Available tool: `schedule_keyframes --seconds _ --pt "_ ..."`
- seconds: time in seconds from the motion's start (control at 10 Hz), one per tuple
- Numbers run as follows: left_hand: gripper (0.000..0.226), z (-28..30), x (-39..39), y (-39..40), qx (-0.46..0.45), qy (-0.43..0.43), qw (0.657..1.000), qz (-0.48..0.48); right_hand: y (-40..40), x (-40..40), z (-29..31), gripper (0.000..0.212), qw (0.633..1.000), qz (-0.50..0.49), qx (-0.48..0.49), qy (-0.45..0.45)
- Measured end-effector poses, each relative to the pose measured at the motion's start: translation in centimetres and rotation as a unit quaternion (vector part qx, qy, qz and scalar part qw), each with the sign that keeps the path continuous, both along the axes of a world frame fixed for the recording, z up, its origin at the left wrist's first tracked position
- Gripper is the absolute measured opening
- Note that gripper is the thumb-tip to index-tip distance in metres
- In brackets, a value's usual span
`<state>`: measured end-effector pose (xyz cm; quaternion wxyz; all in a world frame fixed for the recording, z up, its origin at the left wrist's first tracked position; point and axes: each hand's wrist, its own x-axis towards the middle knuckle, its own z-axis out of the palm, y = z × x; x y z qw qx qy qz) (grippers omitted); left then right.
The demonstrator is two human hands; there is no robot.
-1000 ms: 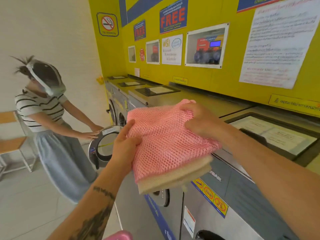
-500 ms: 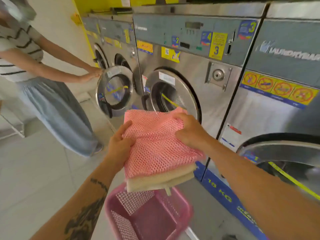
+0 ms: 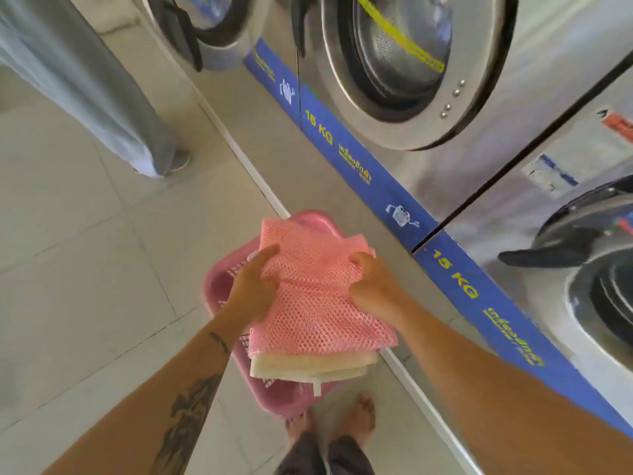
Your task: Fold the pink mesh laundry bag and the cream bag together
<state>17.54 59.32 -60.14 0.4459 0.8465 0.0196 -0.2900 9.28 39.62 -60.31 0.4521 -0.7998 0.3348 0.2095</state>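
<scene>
The pink mesh laundry bag (image 3: 315, 296) lies folded on top of the folded cream bag (image 3: 308, 365), whose edges show beneath its near side. I hold the stack in the air just above a pink laundry basket (image 3: 219, 293). My left hand (image 3: 253, 293) grips the stack's left edge, thumb laid on top of the mesh. My right hand (image 3: 373, 289) grips the right side, fingers curled into the pink mesh.
Steel front-loading washers (image 3: 445, 166) with a blue 15 KG strip run along the right, one door (image 3: 407, 63) open. Another person's grey skirt and shoe (image 3: 113, 108) stand at upper left. My bare feet (image 3: 332, 419) are on the tiled floor below the basket.
My view has tipped down from the machine tops to the floor. Both hands have lowered the folded stack, which is now over the pink basket.
</scene>
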Motion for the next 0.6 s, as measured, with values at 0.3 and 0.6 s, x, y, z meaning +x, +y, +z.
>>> schedule_keyframes --seconds 0.3,0.6 --pt "0.067 -15.9 1.1 0.3 0.086 0.055 0.99 -0.095 1.4 0.7 -14.9 0.081 0.997 -0.008 0.049 0.051" --pt "0.048 -18.2 1.0 0.6 0.186 0.072 0.969 -0.146 0.7 -0.2 -19.2 0.065 0.992 0.069 0.023 0.107"
